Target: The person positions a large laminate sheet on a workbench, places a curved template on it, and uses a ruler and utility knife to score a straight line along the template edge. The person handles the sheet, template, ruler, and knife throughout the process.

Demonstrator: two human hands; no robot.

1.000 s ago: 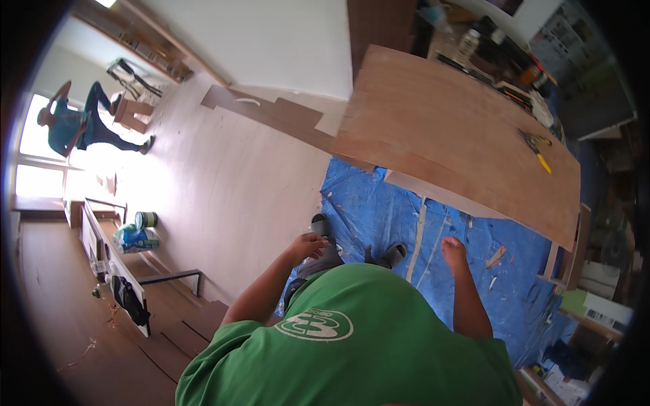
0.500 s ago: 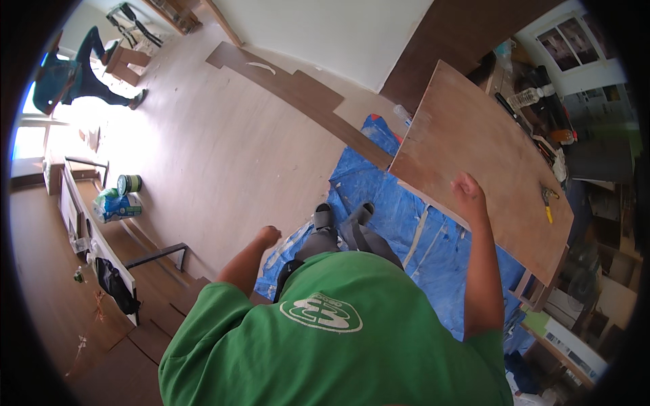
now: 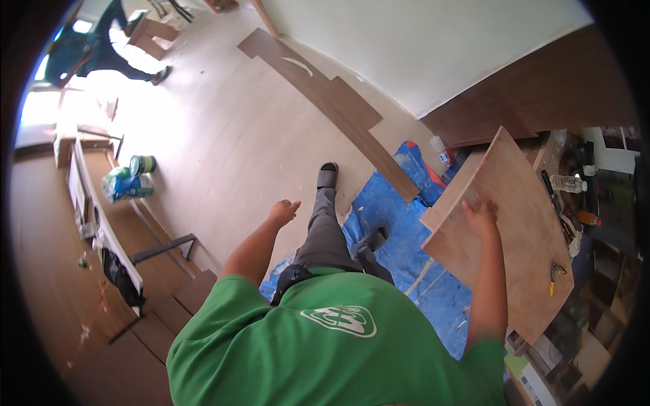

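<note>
My left hand (image 3: pixel 284 210) is out over the pale floor, fingers loosely apart and holding nothing. My right hand (image 3: pixel 481 211) has its fingers apart over the near part of a large plywood board (image 3: pixel 514 271); I cannot tell whether it touches it. Yellow-handled pliers (image 3: pixel 554 281) lie on that board. One sandaled foot (image 3: pixel 327 178) is on the pale floor (image 3: pixel 223 142), the other (image 3: pixel 377 237) on a crumpled blue tarp (image 3: pixel 399 264). A long stepped strip of brown flooring (image 3: pixel 325 101) lies ahead.
Another person (image 3: pixel 101 51) is at upper left beside a wooden stool (image 3: pixel 149 37). At left stand a table-like frame (image 3: pixel 162 250), packages (image 3: pixel 125 183) and a green tin (image 3: pixel 142 164). A white wall (image 3: pixel 426 40) is ahead; bottles (image 3: pixel 569 184) and tools crowd the right.
I have stepped forward, one foot moving off the tarp onto the pale floor. The view has shifted toward the wall and flooring strip. My right hand's fingers have spread from a loose curl.
</note>
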